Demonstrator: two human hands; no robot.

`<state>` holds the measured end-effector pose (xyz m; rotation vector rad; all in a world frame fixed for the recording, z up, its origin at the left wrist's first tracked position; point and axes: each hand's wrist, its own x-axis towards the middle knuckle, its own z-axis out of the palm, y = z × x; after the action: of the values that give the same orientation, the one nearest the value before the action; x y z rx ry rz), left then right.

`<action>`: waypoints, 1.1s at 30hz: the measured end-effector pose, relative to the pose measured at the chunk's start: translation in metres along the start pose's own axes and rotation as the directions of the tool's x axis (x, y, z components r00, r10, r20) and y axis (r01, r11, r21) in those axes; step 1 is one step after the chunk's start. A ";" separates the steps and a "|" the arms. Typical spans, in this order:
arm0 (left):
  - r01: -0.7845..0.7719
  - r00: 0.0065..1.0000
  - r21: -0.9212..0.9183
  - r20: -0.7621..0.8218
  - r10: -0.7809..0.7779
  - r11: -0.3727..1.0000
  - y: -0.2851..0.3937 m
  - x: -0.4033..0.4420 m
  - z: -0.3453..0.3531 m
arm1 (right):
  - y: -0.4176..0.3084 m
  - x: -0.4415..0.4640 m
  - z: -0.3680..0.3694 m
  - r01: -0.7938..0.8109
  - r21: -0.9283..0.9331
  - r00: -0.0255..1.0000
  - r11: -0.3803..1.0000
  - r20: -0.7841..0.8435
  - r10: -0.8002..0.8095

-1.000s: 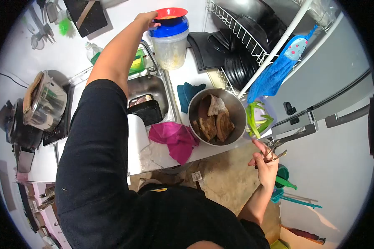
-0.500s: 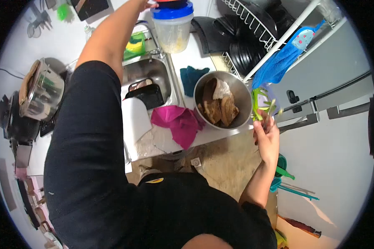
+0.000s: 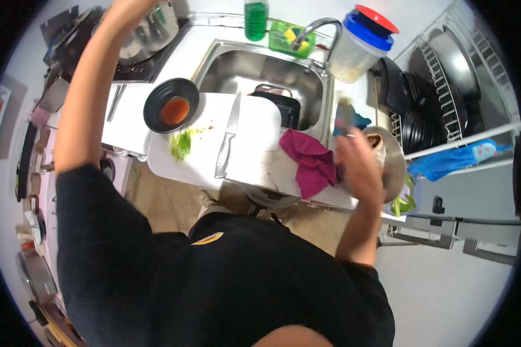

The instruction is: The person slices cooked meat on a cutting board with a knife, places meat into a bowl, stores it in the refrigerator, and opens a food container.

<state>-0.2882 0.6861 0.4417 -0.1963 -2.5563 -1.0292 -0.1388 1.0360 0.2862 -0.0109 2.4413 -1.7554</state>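
Note:
My left hand [image 3: 132, 8] is at the top edge beside a steel pot [image 3: 150, 37] on the black cooktop [image 3: 165, 61]; its fingers are cut off, so its grip is unclear. My right hand [image 3: 360, 165], smeared by motion, is in front of a steel bowl [image 3: 395, 170] with brown pieces inside. It is closed around a narrow greyish object [image 3: 345, 113] with a pale tip, too blurred to name. On a white cutting board [image 3: 162, 159] lie a knife [image 3: 230, 130] and chopped green vegetable [image 3: 181, 144]. A black bowl [image 3: 153, 110] of red-brown sauce overlaps the board.
A magenta cloth [image 3: 309, 165] lies at the counter edge. The sink [image 3: 231, 66] holds a black tray [image 3: 283, 107]. Behind are a faucet [image 3: 324, 23], a blue-lidded container [image 3: 353, 55] and a green bottle [image 3: 256, 20]. A dish rack [image 3: 446, 87] stands right, above green vegetables [image 3: 404, 202].
The view has swung left, bringing the cutting board, sauce bowl and cooktop into sight. My left hand moved from the blue-lidded container to the pot; my right hand moved left from the green vegetables.

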 end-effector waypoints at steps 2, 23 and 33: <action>-0.030 0.988 -0.225 0.140 0.063 0.974 -0.085 -0.056 -0.018 | 0.030 0.047 0.041 -0.028 -0.122 0.995 0.992 0.092 0.039; 0.707 0.673 -0.534 0.306 -0.673 0.464 -0.327 -0.330 0.032 | 0.103 0.099 0.207 -0.179 -0.766 0.946 0.617 -0.307 -0.107; 0.641 0.745 -0.420 0.141 -0.652 0.642 -0.364 -0.234 0.002 | 0.034 0.066 0.230 -0.094 -0.666 0.791 0.740 -0.502 -0.351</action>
<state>-0.1699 0.4268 0.1157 0.6835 -2.3450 -1.8623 -0.1756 0.8242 0.1752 0.3643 3.5027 -0.8655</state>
